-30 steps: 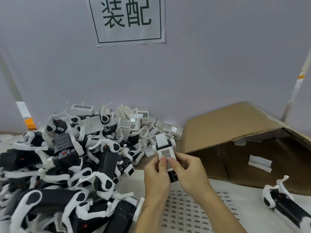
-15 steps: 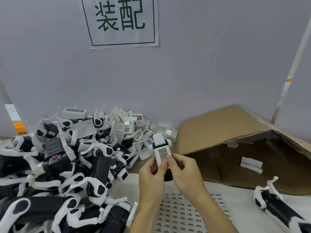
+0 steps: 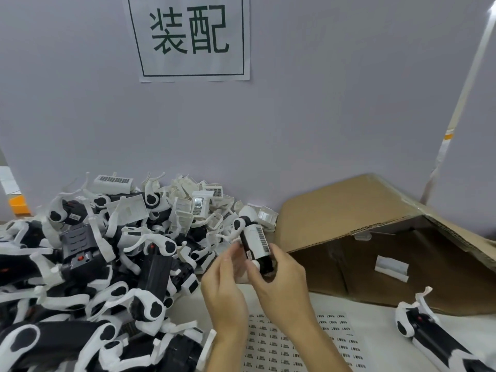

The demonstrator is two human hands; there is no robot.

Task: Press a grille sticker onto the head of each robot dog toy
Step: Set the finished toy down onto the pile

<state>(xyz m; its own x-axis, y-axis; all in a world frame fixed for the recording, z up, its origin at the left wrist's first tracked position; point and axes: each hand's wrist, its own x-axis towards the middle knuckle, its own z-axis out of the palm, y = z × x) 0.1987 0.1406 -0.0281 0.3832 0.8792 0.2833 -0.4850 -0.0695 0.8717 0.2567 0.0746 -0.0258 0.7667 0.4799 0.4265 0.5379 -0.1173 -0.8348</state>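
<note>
At frame centre both hands [image 3: 252,277] grip a robot dog toy [image 3: 255,244] whose grille sticker [image 3: 262,238] looks applied, while the big pile [image 3: 94,264] at left seemingly awaits stickers.

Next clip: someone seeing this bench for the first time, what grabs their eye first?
Probably the big heap of black-and-white robot dog toys filling the left side of the bench. Next, at centre, the left hand and right hand hold one toy with a grille sticker on its white head. Above hangs a wall sign; an open cardboard box lies right.
</note>
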